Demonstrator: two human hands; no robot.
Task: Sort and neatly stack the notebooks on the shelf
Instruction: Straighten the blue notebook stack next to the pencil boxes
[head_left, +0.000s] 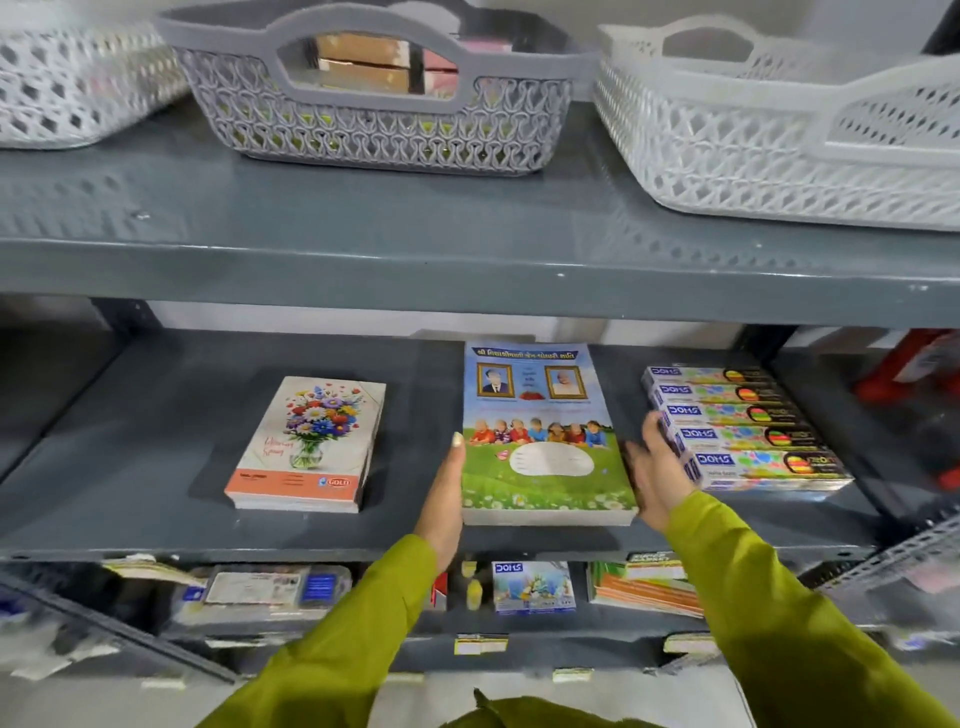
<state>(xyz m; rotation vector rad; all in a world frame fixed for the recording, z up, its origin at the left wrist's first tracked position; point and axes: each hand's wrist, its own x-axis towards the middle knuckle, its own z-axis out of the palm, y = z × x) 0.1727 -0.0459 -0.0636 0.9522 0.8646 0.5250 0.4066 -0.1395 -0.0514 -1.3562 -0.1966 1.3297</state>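
Two stacks of notebooks lie on the middle grey shelf (130, 499). The left stack (306, 447) has a flower-bouquet cover with an orange band. The larger stack (545, 436) shows a blue and green cover with children on grass. My left hand (444, 499) lies flat against the left edge of the larger stack. My right hand (657, 473) is beside its right edge, fingers spread and blurred; I cannot tell whether it touches. Both arms wear green sleeves.
A row of DOMS boxes (748, 426) lies right of my right hand. On the upper shelf stand a grey basket (374, 130) and white baskets (779, 135). The lower shelf holds a DOMS box (532, 587) and more stationery. Red items (904, 374) sit far right.
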